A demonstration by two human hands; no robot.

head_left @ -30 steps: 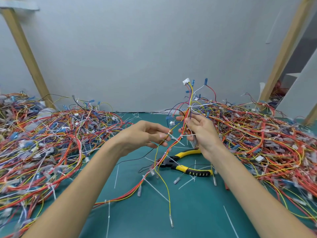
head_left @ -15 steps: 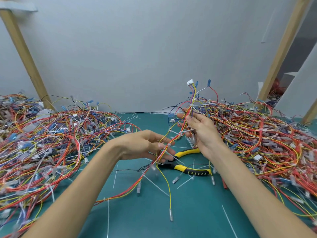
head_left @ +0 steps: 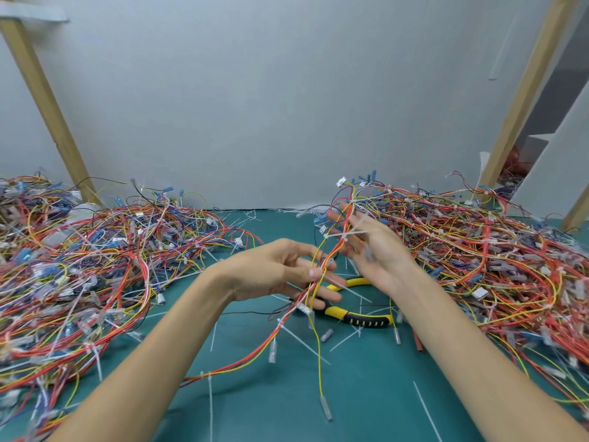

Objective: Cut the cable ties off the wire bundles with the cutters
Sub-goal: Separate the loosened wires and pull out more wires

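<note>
cut white plastic tie strips (head_left: 427,409) litter the green mat (head_left: 366,393). left hand (head_left: 277,269) pinches a thin red-and-yellow wire bundle (head_left: 277,333) carrying an uncut white cable tie (head_left: 345,235). yellow-and-black-handled cutters (head_left: 366,319) lie unheld on the mat. right hand (head_left: 379,253): fingers spread, bundle across them. tangled wire heaps (head_left: 494,266) flank both sides; much likely remains.

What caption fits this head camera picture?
Left hand pinches a wire bundle resting against the right hand, above cutters on the green mat.
</note>
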